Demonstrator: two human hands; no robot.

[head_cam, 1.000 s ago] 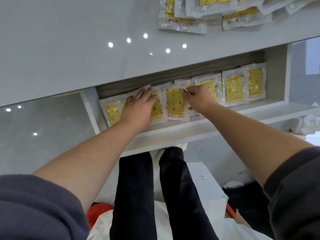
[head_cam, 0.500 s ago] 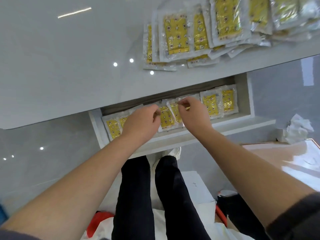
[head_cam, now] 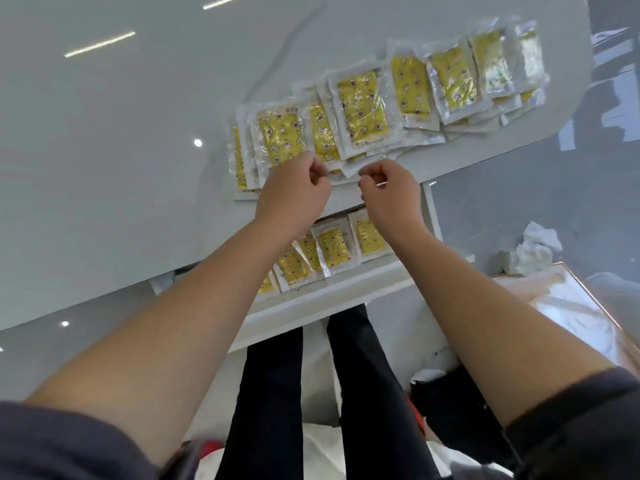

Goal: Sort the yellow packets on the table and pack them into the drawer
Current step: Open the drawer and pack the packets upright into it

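- While your hands hover at the near edge of the bench point(head_cam: 121, 150), treat the step in hand as the next pick from the pile.
- Note the state of the hands: the left hand point(head_cam: 294, 195) and the right hand point(head_cam: 391, 195) both have their fingers curled inward, close together, just short of the pile. Whether either already pinches a packet edge cannot be told.
- Locate the work: the loose yellow packets point(head_cam: 360, 112) lie overlapped in a ragged fan across the bench, some tilted, several layers deep. The packed row point(head_cam: 332, 247) stands in the open drawer point(head_cam: 322, 303) directly below your wrists.
- Take the nearest packets first. The ones at the front edge of the fan overlap least, so they should lift without dragging their neighbours.
- Pinch the clear sealed border, not the yellow centre. The film looks glossy and is likely to slip under a flat press.
- Square each packet to the same face and direction before lowering it, so that it matches the row in the drawer.
- Keep the pile away from the bench edge. A packet pushed off may fall behind the drawer front.
- Add to the row at whichever end shows free space; your forearms hide part of the drawer, so check first.
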